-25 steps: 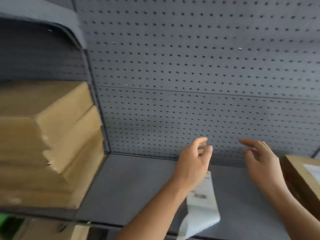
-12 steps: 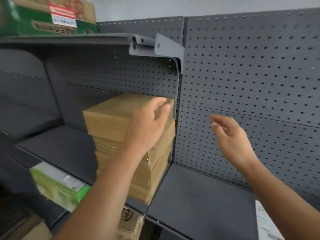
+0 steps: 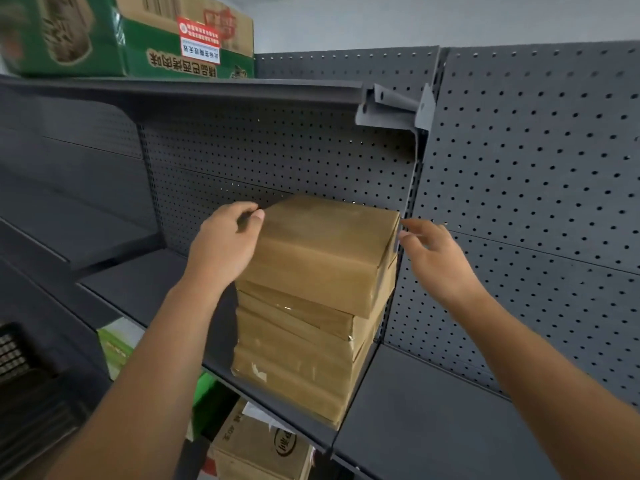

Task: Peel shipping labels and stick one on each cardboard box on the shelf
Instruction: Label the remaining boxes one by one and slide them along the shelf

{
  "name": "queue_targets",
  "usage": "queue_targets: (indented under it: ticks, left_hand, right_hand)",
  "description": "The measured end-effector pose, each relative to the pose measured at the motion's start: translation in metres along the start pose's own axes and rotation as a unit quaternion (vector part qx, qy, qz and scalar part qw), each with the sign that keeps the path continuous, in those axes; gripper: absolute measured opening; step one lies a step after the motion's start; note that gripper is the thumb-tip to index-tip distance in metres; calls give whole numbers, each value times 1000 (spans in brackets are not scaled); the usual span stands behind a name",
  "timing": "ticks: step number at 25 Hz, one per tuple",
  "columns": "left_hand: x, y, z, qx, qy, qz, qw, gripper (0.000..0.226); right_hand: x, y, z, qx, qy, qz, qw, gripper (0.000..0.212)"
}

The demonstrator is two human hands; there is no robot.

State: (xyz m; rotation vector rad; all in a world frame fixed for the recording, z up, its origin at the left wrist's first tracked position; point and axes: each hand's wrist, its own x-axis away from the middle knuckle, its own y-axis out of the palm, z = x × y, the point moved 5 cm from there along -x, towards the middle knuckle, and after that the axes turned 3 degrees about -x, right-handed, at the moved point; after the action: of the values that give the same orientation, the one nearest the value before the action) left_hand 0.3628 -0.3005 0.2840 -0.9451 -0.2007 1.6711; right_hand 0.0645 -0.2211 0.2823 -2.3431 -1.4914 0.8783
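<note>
A stack of cardboard boxes (image 3: 304, 344) stands at the centre of the frame, on the right end of a dark grey shelf (image 3: 138, 289). The stack's right side lies just beside the slotted upright post (image 3: 414, 188). The top box (image 3: 329, 251) sits slightly skewed on the boxes below it.

Left hand (image 3: 225, 247): positioned at the left edge of the top box. The thumb tip rests on the box's upper left corner; the fingers curl round the far side of that corner, gripping it.

Right hand (image 3: 436, 258): positioned at the right edge of the top box, in front of the post. The fingers are loosely extended and hold nothing. Contact between the fingertips and the box cannot be confirmed.

A perforated back panel (image 3: 536, 185) fills the right of the frame. An upper shelf (image 3: 207, 90) crosses the upper left and carries a green carton (image 3: 104, 39). A brown carton (image 3: 256, 448) sits at bottom centre, below the stack. A black basket (image 3: 14, 355) shows at the left edge.
</note>
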Motion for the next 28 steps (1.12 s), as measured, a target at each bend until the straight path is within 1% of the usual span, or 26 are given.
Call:
queue_targets:
  ticks: [3, 5, 7, 8, 9, 10, 13, 16, 19, 23, 25, 28]
  left_hand:
    - [-7, 4, -28, 92, -69, -13, 993, 44]
    - [-7, 13, -42, 168, -143, -48, 974, 45]
    - [-4, 22, -47, 224, -197, -83, 951, 64]
    - [-2, 24, -46, 237, -208, -89, 945, 69]
    - [0, 25, -42, 245, -206, -88, 943, 67]
    - [3, 26, -36, 250, -198, -84, 944, 63]
    - [16, 30, -11, 257, -176, -89, 946, 53]
    - [35, 42, 21, 267, -161, -103, 945, 48]
    - [59, 64, 56, 279, -139, -133, 941, 44]
    - [95, 107, 94, 299, -100, -174, 933, 37]
    - [113, 127, 109, 301, -79, -190, 931, 33]
    - [141, 161, 124, 293, -54, -242, 923, 27]
  right_hand:
    - [-5, 18, 7, -60, 57, -17, 996, 50]
    - [-4, 29, 11, -112, 108, -32, 987, 57]
    - [-3, 39, 17, -148, 144, -44, 977, 69]
    - [-3, 41, 19, -161, 154, -45, 974, 75]
    - [-2, 41, 21, -175, 157, -42, 971, 77]
    - [-2, 39, 23, -191, 160, -35, 968, 73]
    - [9, 19, 25, -233, 167, -11, 958, 50]
    - [31, -20, 31, -256, 170, 15, 951, 39]
    - [60, -69, 47, -259, 180, 51, 948, 32]
    - [101, -130, 85, -268, 207, 109, 934, 28]
    - [121, -150, 106, -262, 226, 124, 930, 30]
    - [149, -171, 138, -257, 251, 156, 920, 34]
